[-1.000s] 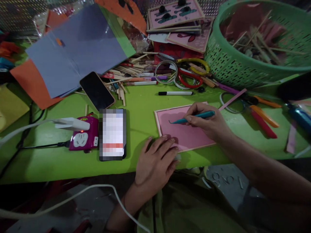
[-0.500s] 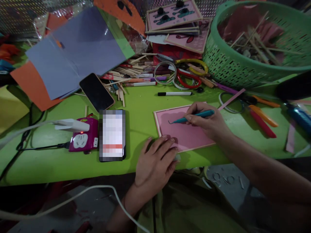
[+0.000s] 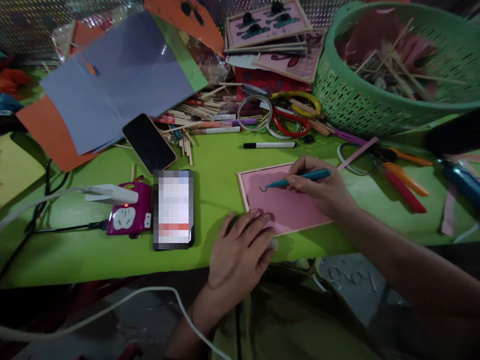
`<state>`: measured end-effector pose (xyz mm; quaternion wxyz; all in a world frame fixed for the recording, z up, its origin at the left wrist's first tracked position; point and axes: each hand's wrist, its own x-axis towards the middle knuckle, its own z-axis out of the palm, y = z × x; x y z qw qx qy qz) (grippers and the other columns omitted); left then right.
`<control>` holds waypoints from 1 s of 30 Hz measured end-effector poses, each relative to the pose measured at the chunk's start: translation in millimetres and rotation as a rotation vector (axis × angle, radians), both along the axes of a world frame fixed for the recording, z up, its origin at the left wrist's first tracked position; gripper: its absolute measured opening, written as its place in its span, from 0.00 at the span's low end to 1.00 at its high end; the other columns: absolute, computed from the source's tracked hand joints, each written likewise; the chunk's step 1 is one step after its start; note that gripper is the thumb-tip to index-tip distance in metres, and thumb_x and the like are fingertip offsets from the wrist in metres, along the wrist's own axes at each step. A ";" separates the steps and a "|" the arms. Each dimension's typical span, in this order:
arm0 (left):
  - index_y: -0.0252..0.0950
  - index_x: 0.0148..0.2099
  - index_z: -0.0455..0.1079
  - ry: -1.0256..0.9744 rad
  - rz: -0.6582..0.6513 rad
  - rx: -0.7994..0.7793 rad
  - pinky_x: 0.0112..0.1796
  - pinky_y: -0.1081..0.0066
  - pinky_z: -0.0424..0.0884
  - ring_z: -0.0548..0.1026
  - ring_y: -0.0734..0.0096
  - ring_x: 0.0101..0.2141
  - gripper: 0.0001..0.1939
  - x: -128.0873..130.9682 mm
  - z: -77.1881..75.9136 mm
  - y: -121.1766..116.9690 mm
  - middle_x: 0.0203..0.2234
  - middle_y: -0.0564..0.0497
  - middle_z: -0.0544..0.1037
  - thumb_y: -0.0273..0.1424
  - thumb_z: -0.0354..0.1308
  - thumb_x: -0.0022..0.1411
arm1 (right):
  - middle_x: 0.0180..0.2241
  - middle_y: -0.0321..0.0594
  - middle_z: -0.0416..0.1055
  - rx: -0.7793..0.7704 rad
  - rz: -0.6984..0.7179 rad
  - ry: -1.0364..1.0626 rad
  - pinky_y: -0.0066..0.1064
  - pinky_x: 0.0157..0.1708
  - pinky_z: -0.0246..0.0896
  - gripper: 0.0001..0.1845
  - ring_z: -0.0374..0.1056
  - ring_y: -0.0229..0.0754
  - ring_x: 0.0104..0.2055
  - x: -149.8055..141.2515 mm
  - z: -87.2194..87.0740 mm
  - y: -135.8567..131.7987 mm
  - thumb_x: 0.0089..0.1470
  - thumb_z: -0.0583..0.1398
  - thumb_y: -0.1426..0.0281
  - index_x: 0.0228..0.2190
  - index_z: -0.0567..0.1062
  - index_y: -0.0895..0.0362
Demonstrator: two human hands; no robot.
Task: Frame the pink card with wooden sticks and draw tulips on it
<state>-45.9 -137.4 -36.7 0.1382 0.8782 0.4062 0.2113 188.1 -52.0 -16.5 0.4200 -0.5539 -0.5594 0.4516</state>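
A pink card (image 3: 296, 212) with a thin pale wooden frame lies flat on the green tabletop. My right hand (image 3: 313, 185) is closed around a teal marker pen (image 3: 313, 175), its tip touching the card. A small dark hook-shaped line (image 3: 263, 189) shows at the tip, near the card's upper left. My left hand (image 3: 240, 245) lies open with fingers spread, the fingertips over the card's lower left corner. A capped black-and-white marker (image 3: 270, 145) rests just beyond the card.
Left of the card lie a lit phone (image 3: 173, 210), a dark phone (image 3: 150, 142) and a magenta power socket (image 3: 129, 207) with cables. Wooden sticks, pens, tape rings and red-handled scissors (image 3: 292, 122) line the back. A green basket (image 3: 337, 95) stands at right, near orange-and-red-handled pliers (image 3: 405, 187).
The pen tip has moved slightly right and up, and the dark line has grown into a deeper hook. My left hand has stayed in place.
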 end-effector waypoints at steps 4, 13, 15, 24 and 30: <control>0.44 0.58 0.75 -0.018 0.003 0.003 0.67 0.55 0.62 0.72 0.65 0.64 0.14 0.8 0.1 -0.3 0.61 0.58 0.79 0.36 0.54 0.76 | 0.24 0.34 0.71 0.014 -0.007 -0.006 0.36 0.29 0.64 0.10 0.68 0.41 0.27 -0.2 -0.5 0.5 0.53 0.69 0.64 0.26 0.75 0.50; 0.46 0.59 0.74 0.020 -0.009 0.018 0.67 0.54 0.63 0.71 0.64 0.64 0.15 -1.2 -1.8 0.8 0.62 0.58 0.79 0.37 0.53 0.76 | 0.25 0.35 0.72 0.014 0.001 -0.042 0.39 0.30 0.68 0.13 0.70 0.43 0.28 1.2 -2.5 1.1 0.55 0.69 0.59 0.27 0.74 0.49; 0.46 0.59 0.74 0.026 -0.012 0.009 0.68 0.54 0.62 0.71 0.64 0.64 0.15 -1.4 -2.1 0.8 0.62 0.58 0.78 0.36 0.53 0.75 | 0.25 0.35 0.71 0.019 -0.003 -0.042 0.39 0.29 0.68 0.12 0.69 0.43 0.28 1.2 -2.3 1.0 0.55 0.69 0.59 0.27 0.74 0.49; 0.45 0.58 0.74 0.012 -0.007 0.014 0.67 0.54 0.63 0.71 0.65 0.64 0.14 -0.7 -2.1 -0.4 0.62 0.58 0.79 0.37 0.54 0.76 | 0.25 0.35 0.71 -0.001 -0.007 -0.039 0.38 0.29 0.66 0.11 0.69 0.43 0.28 1.0 -1.8 1.5 0.54 0.69 0.61 0.26 0.74 0.49; 0.45 0.59 0.75 0.019 -0.007 -0.011 0.68 0.54 0.63 0.71 0.64 0.64 0.15 -0.5 -2.5 -0.5 0.62 0.56 0.79 0.35 0.56 0.74 | 0.24 0.35 0.71 -0.010 -0.024 -0.007 0.36 0.29 0.63 0.09 0.67 0.42 0.27 -0.6 -0.7 1.0 0.53 0.69 0.64 0.26 0.74 0.49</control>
